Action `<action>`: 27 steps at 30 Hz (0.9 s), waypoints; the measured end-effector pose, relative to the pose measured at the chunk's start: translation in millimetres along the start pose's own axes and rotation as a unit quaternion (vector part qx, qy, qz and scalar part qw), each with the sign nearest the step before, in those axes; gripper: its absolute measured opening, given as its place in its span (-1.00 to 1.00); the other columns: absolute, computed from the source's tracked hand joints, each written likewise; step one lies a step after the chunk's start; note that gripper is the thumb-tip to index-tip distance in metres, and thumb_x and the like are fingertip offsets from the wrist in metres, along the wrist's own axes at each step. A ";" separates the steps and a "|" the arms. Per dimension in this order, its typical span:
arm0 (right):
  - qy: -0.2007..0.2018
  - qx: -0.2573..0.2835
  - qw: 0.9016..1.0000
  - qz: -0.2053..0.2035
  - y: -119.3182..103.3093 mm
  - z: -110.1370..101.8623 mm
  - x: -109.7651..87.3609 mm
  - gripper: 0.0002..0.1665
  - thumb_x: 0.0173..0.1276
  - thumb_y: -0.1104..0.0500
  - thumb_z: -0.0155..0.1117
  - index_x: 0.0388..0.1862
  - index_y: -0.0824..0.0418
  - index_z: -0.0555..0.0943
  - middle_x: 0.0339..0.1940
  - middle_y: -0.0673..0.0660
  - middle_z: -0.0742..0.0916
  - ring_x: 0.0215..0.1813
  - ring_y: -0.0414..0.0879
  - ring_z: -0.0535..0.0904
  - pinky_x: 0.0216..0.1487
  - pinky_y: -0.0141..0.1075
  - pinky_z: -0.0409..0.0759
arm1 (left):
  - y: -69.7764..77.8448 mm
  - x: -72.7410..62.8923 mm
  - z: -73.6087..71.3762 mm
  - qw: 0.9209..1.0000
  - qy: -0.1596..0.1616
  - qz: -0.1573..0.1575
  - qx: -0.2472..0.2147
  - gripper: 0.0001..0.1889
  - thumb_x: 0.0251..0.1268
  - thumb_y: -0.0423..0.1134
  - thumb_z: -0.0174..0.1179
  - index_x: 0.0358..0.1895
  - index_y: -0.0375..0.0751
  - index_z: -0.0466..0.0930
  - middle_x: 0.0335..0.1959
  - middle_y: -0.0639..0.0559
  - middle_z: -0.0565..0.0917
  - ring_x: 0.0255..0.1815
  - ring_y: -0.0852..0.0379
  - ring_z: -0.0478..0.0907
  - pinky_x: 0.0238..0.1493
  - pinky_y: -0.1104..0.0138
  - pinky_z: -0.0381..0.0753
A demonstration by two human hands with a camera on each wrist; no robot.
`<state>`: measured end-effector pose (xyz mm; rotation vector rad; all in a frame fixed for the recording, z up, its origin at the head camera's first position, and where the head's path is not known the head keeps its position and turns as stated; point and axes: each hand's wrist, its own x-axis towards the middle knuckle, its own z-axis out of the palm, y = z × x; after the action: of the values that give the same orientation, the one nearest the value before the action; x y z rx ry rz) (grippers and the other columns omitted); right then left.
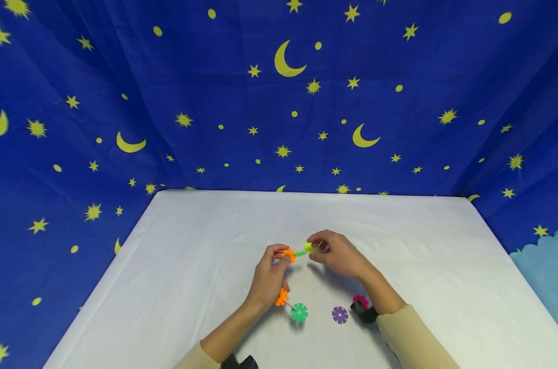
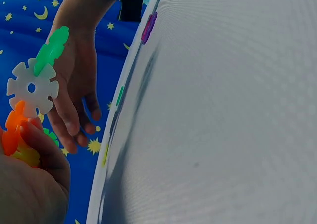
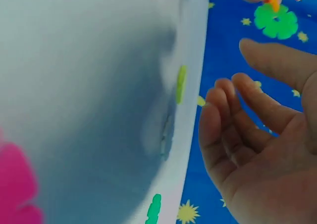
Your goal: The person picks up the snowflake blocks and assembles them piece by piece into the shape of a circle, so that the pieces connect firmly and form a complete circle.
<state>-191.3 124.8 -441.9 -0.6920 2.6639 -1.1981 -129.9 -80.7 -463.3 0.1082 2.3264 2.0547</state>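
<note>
Orange, white and green notched plastic discs, linked into a curved chain (image 1: pixel 282 297), are in the left hand (image 1: pixel 268 279), whose thumb and fingers pinch an orange disc (image 1: pixel 289 255). A bright green disc (image 3: pixel 276 22) juts from that disc toward the right hand (image 1: pixel 337 253), which holds nothing, its fingers loosely bent. A yellow notched disc (image 3: pixel 181 84) lies on the white cloth-covered table (image 1: pixel 214 215) beyond the right fingers; purple (image 1: pixel 339 314) and magenta notched discs (image 1: pixel 359 300) lie nearer the body, below the right hand.
</note>
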 end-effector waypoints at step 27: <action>-0.002 0.021 0.999 0.025 14.2 -3.7 5.9 -0.85 0.27 0.32 0.28 -0.18 0.19 0.60 -0.40 0.02 0.62 -0.44 -0.12 0.55 -0.44 -0.24 0.54 | 5.8 -2.7 0.1 0.999 -0.019 -0.021 -0.029 -0.73 0.45 -0.26 0.03 0.14 -0.22 0.37 0.03 -0.14 0.61 -0.84 0.12 0.38 -0.76 0.35 0.47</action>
<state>-202.6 132.7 -449.6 -0.6159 2.6282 -1.2343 -127.1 -80.0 -457.6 0.0951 2.2247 2.0802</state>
